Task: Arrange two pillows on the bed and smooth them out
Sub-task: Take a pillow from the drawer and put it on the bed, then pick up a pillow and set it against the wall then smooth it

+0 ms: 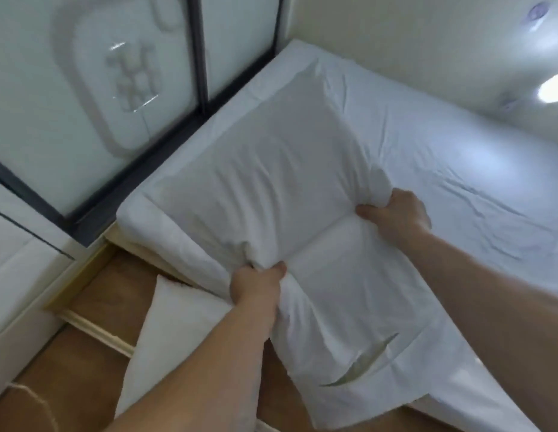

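A white pillow lies at the head of the bed, close to the glass wall. My left hand grips its near left corner, and my right hand grips its near right corner. A second white pillow lies nearer to me, partly under the first and hanging over the bed's edge. Its case gapes open at the near end. A further white pillow stands on the floor beside the bed, below my left forearm.
A frosted glass partition with dark frames runs along the bed's head. Wooden flooring lies left of the bed. A cream wall borders the far side, with a bright lamp at the right.
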A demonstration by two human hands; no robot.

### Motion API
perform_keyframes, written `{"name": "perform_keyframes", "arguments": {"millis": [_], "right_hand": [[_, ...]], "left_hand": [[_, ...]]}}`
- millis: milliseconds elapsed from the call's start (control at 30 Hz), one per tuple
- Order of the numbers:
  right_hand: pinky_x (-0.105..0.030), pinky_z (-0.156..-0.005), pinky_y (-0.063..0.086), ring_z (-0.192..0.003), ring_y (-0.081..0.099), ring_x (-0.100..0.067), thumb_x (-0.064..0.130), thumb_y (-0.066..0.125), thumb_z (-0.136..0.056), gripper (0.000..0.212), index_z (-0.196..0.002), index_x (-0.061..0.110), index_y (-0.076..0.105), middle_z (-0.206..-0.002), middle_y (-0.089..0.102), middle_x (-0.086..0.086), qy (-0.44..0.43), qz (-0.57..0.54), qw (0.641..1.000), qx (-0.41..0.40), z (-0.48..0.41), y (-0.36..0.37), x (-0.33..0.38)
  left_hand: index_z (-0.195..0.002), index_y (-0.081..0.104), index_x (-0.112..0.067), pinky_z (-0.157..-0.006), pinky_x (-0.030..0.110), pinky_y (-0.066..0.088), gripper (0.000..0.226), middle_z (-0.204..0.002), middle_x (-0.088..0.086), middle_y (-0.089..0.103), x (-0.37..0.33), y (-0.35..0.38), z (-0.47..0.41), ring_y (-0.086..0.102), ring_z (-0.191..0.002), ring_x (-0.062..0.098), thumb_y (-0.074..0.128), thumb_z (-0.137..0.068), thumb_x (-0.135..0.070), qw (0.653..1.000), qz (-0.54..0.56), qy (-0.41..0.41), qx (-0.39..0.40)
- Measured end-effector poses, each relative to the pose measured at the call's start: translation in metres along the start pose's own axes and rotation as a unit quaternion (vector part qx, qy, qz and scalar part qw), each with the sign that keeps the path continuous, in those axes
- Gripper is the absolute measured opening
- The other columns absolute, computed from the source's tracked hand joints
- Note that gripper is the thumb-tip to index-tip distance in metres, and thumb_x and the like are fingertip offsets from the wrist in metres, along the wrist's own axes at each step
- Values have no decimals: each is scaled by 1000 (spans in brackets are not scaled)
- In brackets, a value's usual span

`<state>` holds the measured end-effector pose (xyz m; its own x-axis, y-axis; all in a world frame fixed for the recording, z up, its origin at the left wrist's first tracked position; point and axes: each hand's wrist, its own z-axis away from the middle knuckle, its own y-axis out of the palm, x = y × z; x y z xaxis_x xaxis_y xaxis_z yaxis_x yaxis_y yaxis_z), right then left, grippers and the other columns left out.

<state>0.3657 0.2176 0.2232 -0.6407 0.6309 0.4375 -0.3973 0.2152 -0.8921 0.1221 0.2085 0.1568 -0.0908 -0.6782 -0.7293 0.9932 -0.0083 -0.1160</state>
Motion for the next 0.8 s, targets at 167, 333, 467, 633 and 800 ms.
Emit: {"name": "perform_keyframes", "arguments": {"millis": [167,333,467,633,800], "right_hand": [[-44,-91,43,-117,50,-37,52,68,-77,66,-126,12,48,-126,55,-17,24,51,998,-39,-110,-76,3],[-42,-97,38,-123,46,-35,47,70,-80,76,-140,13,39,-135,50,-17,-31,66,996,47,-126,-65,-7],[-37,-91,38,-121,49,-30,47,71,-79,73,-139,16,43,-134,53,-11,-35,26,993,111,-93,-13,-15],[-38,-94,42,-116,52,-29,44,70,-81,71,-139,13,42,-131,55,-12,-23,-19,978,207,-26,65,-11],[-35,-93,42,-118,52,-25,49,69,-80,74,-139,14,41,-136,52,-9,18,-39,953,301,73,149,-3]], "left_hand": [[-103,63,-2,-55,39,59,24,-81,12,65,-107,87,-4,67,-65,22,69,-84,-16,990,52,12,128],[-83,49,-23,-69,46,57,16,-90,2,52,-130,119,4,54,-83,23,64,-88,-20,980,27,10,198],[-78,46,-22,-60,38,57,20,-90,-2,53,-114,107,-5,57,-84,21,63,-89,-18,983,10,-5,181],[-103,54,-10,-75,41,52,21,-100,6,54,-65,63,-33,54,-89,26,61,-89,-24,988,-35,-4,152],[-71,41,-22,-72,35,41,26,-81,5,48,2,-21,-54,45,-76,22,62,-87,-19,990,-90,8,104]]}}
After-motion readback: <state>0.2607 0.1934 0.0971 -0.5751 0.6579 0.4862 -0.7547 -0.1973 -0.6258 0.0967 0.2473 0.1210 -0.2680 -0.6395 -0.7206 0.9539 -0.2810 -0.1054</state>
